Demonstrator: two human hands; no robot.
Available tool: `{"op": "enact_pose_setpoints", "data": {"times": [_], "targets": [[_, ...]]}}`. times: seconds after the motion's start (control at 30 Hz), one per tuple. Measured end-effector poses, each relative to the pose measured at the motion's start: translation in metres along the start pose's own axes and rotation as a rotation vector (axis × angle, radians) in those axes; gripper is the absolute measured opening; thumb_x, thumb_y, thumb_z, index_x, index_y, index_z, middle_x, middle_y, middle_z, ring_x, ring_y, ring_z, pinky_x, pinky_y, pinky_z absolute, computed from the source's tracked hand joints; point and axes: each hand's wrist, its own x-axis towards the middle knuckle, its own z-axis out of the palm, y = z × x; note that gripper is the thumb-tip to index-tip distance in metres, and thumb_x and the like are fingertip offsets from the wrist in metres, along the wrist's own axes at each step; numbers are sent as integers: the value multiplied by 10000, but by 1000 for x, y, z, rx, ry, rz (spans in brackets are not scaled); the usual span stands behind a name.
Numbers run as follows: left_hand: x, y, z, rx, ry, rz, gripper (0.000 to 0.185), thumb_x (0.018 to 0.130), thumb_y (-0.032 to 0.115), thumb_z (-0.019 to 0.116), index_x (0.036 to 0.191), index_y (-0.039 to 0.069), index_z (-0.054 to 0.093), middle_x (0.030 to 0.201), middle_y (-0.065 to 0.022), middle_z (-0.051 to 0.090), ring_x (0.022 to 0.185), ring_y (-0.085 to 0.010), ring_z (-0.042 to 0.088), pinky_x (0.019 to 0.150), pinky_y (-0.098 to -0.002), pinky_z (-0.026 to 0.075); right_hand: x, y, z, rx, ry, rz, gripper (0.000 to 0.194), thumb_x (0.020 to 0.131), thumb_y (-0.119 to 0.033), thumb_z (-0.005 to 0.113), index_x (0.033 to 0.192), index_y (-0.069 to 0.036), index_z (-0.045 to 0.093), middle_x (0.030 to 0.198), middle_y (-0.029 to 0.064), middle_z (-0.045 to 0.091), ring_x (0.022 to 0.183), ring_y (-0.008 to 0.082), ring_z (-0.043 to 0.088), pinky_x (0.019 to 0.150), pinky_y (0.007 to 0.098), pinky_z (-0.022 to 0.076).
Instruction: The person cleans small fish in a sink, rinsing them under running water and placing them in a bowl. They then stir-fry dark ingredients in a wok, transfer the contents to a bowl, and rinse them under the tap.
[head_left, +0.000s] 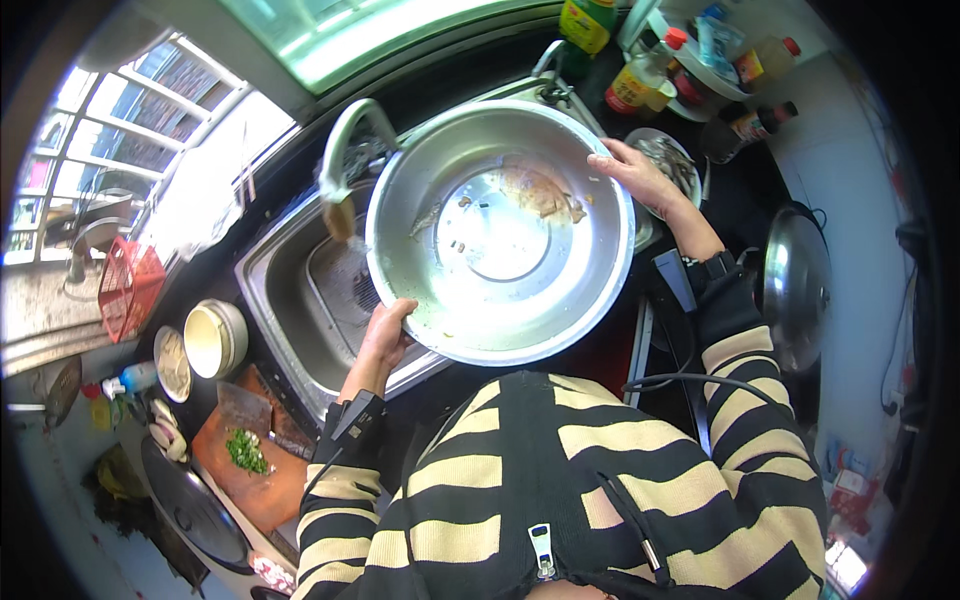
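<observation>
A wide stainless steel basin (495, 315) is held in front of me, partly over the sink. My left hand (386, 334) grips its lower left rim, with the thumb over the edge. The upper right rim is in my right hand (637, 176), thumb on top and the other fingers partly hidden. Inside the basin lie a pale brownish, soft-looking piece (536, 191) and several small dark scraps (463, 202); a little clear liquid seems to be at the bottom. Just past my right hand stands a bowl (701, 196) of greyish strips, perhaps small fish or shrimp.
The stainless steel sink (277, 300) lies left of the basin, below a curved faucet (352, 120). A cutting board (225, 435) holds chopped greens (247, 450) and a cleaver (244, 405). Stacked bowls (214, 337) stand nearby. Sauce bottles (637, 79) and a metal lid (795, 289) are on the right.
</observation>
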Motion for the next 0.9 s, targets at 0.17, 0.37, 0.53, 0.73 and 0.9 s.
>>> {"op": "enact_pose_setpoints", "data": {"times": [0.17, 0.37, 0.53, 0.73, 0.9], "targets": [[-12, -7, -56, 141, -30, -44, 319, 783, 104, 517, 1026, -102, 497, 866, -147, 589, 747, -243, 622, 649, -353, 541, -14, -39, 53, -114, -75, -8, 595, 719, -276, 662, 1220, -13, 476, 1149, 190, 543, 1025, 235, 553, 877, 314, 426], [-29, -11, -90, 169, 35, 4, 318, 771, 101, 513, 1015, -102, 499, 849, -142, 595, 684, -232, 625, 608, -363, 553, -23, -88, 161, -690, -99, -730, 273, 744, -142, 622, 1009, -86, 582, 960, 91, 607, 910, 259, 587, 828, 358, 457], [-52, 1, -111, 51, 79, 89, 227, 759, 117, 519, 908, -52, 545, 749, -90, 583, 581, -180, 591, 484, -282, 496, 3, -110, 286, -794, -331, -767, 196, 731, -130, 590, 925, -127, 616, 925, 93, 572, 918, 295, 565, 775, 419, 444], [-55, -3, -135, 55, 118, 56, 189, 762, 129, 527, 880, -17, 545, 683, -49, 551, 472, -119, 502, 366, -219, 343, 5, -90, 336, -926, -518, -780, 205, 702, -150, 600, 902, -109, 605, 869, 134, 570, 828, 309, 586, 724, 393, 470], [-47, -13, -159, 44, 162, 42, 247, 769, 124, 514, 942, -53, 530, 719, -85, 577, 537, -175, 589, 386, -255, 449, 19, -94, 309, -565, -535, -284, 235, 728, -84, 554, 956, -80, 608, 776, 116, 623, 718, 240, 613, 624, 335, 484]]}}
